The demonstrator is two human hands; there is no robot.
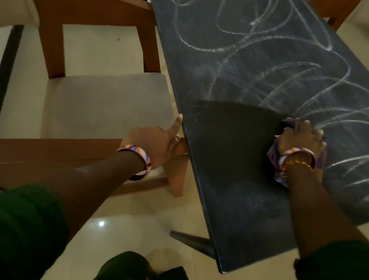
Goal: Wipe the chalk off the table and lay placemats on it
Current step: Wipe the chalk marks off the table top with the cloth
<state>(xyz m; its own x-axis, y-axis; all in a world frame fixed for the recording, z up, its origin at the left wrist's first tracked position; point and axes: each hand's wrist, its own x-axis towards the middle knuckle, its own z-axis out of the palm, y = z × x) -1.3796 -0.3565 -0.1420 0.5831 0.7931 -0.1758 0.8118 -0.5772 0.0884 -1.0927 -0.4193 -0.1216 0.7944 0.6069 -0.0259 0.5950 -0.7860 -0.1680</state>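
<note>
Sleeves (pixel 3 228) nearest — I'm pressing the cloth (pixel 278 150) under my right hand (pixel 300 141), fingers curled; chalk (pixel 356 129) lying ahead-right — left hand (pixel 155 143) bracing the table (pixel 230 193) edge.

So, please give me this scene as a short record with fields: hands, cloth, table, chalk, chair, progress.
right hand: right hand presses on the cloth, fingers curled over it
cloth: purple patterned cloth flat on the table
left hand: left hand at the table's left edge, thumb on the edge
table: dark table
chalk: chalk scribbles cover the far part
wiped patch: darker wiped patch left of the cloth
chair: wooden chair beside the table, pale seat
progress: wiping started; no placemats in view
</note>
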